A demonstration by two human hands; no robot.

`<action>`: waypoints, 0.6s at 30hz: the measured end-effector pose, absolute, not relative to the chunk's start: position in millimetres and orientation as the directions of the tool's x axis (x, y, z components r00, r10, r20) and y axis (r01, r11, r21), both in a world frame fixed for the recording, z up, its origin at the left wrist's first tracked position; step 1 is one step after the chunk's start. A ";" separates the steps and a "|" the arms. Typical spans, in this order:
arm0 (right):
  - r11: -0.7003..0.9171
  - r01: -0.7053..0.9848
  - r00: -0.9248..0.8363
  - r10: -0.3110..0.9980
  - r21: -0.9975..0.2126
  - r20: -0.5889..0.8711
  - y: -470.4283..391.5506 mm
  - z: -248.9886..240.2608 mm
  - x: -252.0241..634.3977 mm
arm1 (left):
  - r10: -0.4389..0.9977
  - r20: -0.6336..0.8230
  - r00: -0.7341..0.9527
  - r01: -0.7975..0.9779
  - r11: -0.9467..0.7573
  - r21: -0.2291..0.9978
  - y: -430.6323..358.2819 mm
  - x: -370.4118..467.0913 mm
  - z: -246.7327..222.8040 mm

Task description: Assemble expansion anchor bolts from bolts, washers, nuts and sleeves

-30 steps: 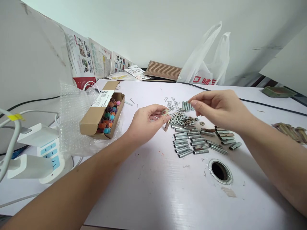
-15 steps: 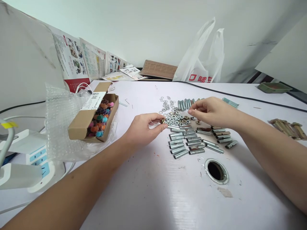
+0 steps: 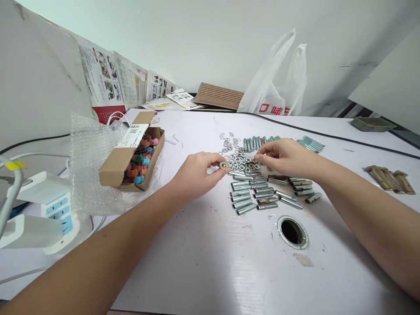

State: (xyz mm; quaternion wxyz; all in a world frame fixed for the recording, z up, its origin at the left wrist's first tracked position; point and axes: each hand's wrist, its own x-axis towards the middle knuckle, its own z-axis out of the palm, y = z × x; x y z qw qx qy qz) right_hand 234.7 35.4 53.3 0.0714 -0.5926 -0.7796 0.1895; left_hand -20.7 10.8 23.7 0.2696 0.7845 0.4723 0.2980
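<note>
The left hand point(image 3: 201, 175) pinches a round washer point(image 3: 224, 165) between thumb and fingers. The right hand point(image 3: 278, 157), fingertips narrowly spaced, reaches over the nuts point(image 3: 241, 165) (whether it grips one, I cannot tell), with tubes point(image 3: 246, 203) nearer on the desk point(image 3: 210, 262).

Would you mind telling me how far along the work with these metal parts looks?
Probably early on. Done: perhaps the brass-coloured bolts grouped at the far right, though I cannot confirm it. In hand: the left hand holds a round flanged piece, while the right hand's fingers are at the nuts. Left: many loose nuts, metal sleeves, thin rings and a row of rods.
</note>
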 end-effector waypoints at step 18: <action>0.284 0.807 -0.395 0.911 -0.517 -0.116 13.9 62.8 217.1 | 0.952 0.036 0.305 0.378 -0.155 0.913 6.6 -13.6 21.4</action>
